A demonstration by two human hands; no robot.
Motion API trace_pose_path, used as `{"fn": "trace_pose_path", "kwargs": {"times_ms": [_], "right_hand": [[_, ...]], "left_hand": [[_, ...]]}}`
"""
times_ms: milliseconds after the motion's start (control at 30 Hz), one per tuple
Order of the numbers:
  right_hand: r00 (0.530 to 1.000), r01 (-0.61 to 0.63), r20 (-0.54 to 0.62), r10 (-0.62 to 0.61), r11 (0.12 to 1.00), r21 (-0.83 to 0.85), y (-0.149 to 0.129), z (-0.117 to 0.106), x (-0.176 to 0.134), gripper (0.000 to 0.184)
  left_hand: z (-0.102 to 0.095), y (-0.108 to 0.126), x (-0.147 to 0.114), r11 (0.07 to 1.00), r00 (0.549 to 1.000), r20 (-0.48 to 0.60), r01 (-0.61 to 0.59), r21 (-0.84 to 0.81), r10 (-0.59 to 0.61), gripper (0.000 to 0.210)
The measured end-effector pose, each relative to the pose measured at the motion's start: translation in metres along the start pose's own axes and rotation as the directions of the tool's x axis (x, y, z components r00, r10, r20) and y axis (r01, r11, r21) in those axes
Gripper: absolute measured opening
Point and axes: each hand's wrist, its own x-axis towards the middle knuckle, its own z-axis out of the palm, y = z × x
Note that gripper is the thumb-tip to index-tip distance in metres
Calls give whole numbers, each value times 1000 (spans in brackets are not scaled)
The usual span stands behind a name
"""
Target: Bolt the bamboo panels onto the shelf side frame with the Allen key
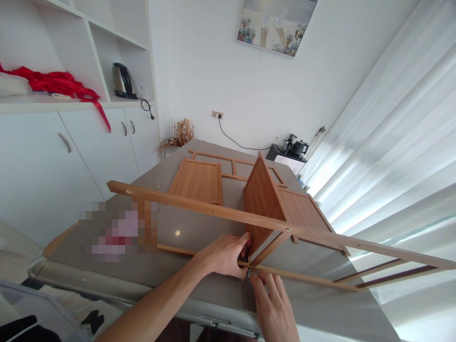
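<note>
The wooden side frame [256, 218] is directly in front of the hands, standing on one long edge upon the grey surface [206, 232]. Its long axis runs from left to right across them, a little slanting, so that its left end lies farther away and its right end comes nearer. A wooden panel [263, 194] stands upright against the middle of this frame; it points forward, away from the hands, nearly crosswise to the frame.

The left hand [226, 256] is closed around the lower rail near the foot of the panel, with the thumb on the near side. The right hand [275, 299] is just beside it, on the near side of the rail, with bent fingers. Their tips are at a small metal piece [248, 273], between the two hands; I cannot tell whether they pinch it.

Beyond the frame, forward and left of the hands, a flat wooden panel [196, 180] lies on the surface, and another panel [309, 213] lies forward and right. Farther ahead lies a second frame [233, 167]. Well apart to the far left, an electric kettle [122, 80] stands in a white shelf unit [85, 57].
</note>
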Motion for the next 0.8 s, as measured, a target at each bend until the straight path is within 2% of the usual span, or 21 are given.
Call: {"fn": "trace_pose_path", "kwargs": {"times_ms": [133,433,667,800], "right_hand": [[1000,12,29,-11,1000,-27,0,0,-2,32],[994,90,-59,-93,994,-62,2,-3,-2,36],[999,1,-40,1,999,44,1,6,-6,23],[999,-3,-41,5,999,45,1,4,-2,24]], "left_hand": [[0,0,-1,1000,1000,3,-3,3,3,46],[-2,1,-1,1000,1000,-5,2,14,-2,45],[-1,1,-1,1000,1000,-8,-6,8,6,45],[-1,1,-1,1000,1000,-10,-7,7,7,45]]}}
